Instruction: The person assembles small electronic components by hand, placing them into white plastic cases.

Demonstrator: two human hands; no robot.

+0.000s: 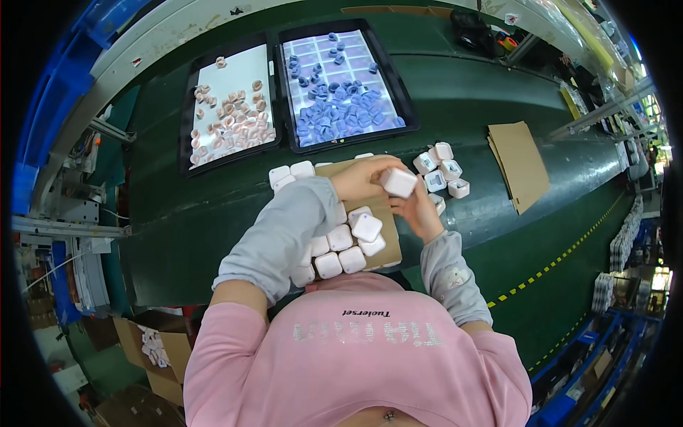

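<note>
Between my two hands, above a sheet of brown cardboard, is a small pale-pink, rounded square box (400, 183). My left hand (359, 178) reaches over from the left, its fingers closed on the box's upper left side. From the right, my right hand (421, 215) holds the lower right side with curved fingers; some fingertips are hidden. Below the hands, several similar boxes (340, 238) lie close together on the cardboard (393, 245). To the right of my hands sits a group of open small boxes (435, 181). More closed boxes (302, 169) lie beyond my left sleeve.
At the back, a black tray (186, 135) holds small pinkish pieces; another black tray (285, 107) beside it holds blue pieces. Flat cardboard sheets (519, 167) lie on the green table (469, 92) at right. A cardboard carton (165, 377) stands at lower left.
</note>
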